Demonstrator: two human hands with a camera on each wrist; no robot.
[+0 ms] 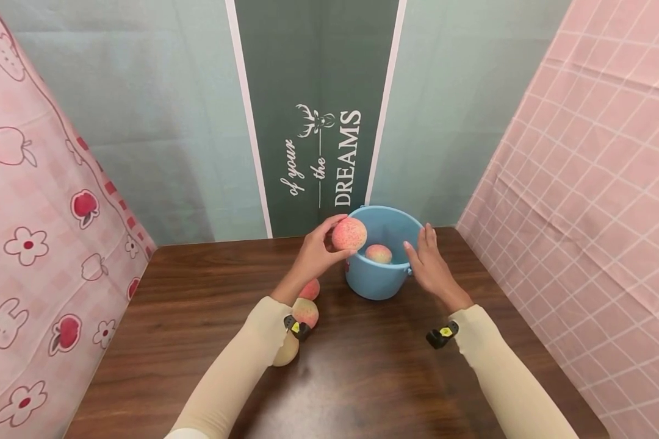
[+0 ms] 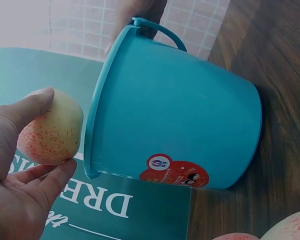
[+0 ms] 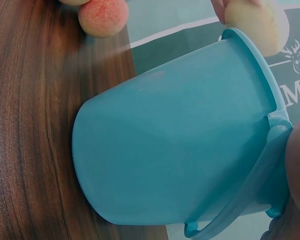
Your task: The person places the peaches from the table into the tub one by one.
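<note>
My left hand [image 1: 320, 249] pinches a pink-and-yellow peach [image 1: 349, 234] between thumb and fingers, up at the left rim of a blue bucket [image 1: 376, 283]. In the left wrist view this peach [image 2: 52, 130] is beside the rim, clear of the table. Another peach [image 1: 379, 253] lies inside the upright bucket. My right hand [image 1: 431, 268] rests at the bucket's right rim with its fingers straight and its thumb over the opening. The bucket's handle [image 3: 240, 192] hangs down on the side near that hand.
On the brown wooden table [image 1: 362, 378], a red peach [image 1: 310, 289], a yellow-pink peach [image 1: 306, 312] and a pale peach [image 1: 287, 352] lie in a row, partly hidden by the left forearm. Patterned cloth walls stand left, right and behind, the back one close behind the bucket.
</note>
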